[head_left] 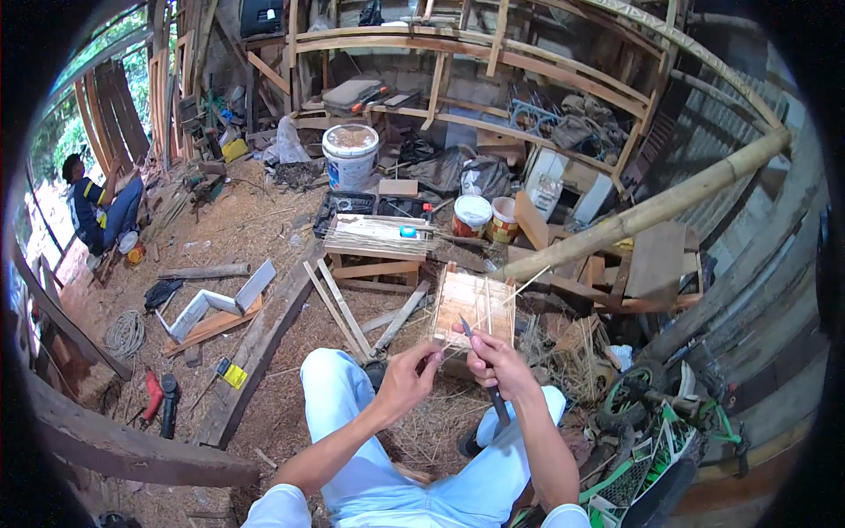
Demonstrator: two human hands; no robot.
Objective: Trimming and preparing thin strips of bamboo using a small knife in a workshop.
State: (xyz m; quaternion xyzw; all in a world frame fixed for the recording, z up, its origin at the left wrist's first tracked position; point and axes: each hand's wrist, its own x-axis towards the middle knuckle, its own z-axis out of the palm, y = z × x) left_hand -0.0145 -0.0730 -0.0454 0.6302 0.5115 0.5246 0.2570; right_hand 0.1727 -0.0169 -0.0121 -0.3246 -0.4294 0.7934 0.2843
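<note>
My right hand (502,365) is closed around a knife (467,328), its dark blade pointing up and its dark handle running down below the fist. My left hand (412,377) pinches the near end of a thin pale strip, which looks like split bamboo. Both hands are close together above my knees, the knife blade near the strip. Just beyond them stands a small wooden box or stool (451,304) with thin sticks lying across its top. Where the strip passes my right hand is hard to make out.
A low bench (374,249) carries a bundle of thin strips and a blue tape roll. Behind it stand white buckets (350,158). A thick bamboo pole (651,207) slants at right above a green bicycle (647,458). Power tools (169,405) lie left; another person (106,207) sits far left.
</note>
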